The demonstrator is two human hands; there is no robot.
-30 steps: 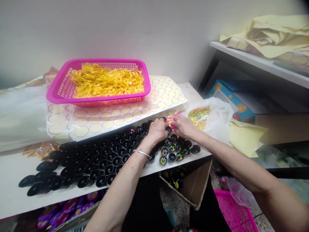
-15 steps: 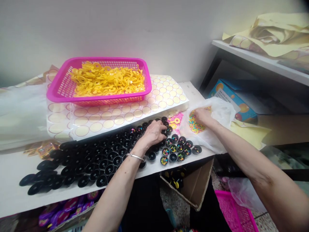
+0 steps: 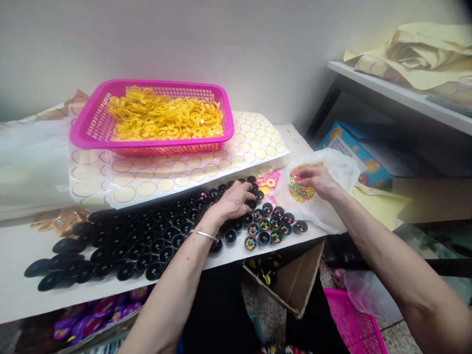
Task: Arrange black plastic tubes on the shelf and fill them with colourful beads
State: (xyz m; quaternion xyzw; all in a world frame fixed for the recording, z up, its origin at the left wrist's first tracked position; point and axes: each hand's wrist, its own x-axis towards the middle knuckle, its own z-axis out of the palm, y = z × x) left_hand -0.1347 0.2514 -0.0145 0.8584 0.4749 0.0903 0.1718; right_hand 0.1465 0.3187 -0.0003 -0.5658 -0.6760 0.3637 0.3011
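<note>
My left hand [image 3: 236, 200] rests over the right part of a crowd of small black cups [image 3: 165, 254], fingers spread and bent down onto the cups. What lies under its palm is hidden. My right hand [image 3: 317, 179] is above a white plastic bag [image 3: 334, 219] full of small coloured balls [image 3: 300, 193]. Its fingers are drawn together with the thumb, seemingly around some of the balls; the contents are mostly hidden. Between the hands stand several black cups with coloured balls inside [image 3: 275, 222]. One cup at the front [image 3: 264, 238] looks empty.
A pink basket [image 3: 151, 144] of yellow ring-shaped plastic pieces [image 3: 165, 118] stands on sheets of round stickers [image 3: 180, 184]. Pink bits [image 3: 271, 179] lie beside the bag. A cardboard box [image 3: 298, 285] sits below the table edge. At right is a shelf [image 3: 398, 93] with yellow paper.
My right hand has risen out of the coloured balls, its fingers now showing above them. My left hand stays over the cups. The view has shifted slightly.
</note>
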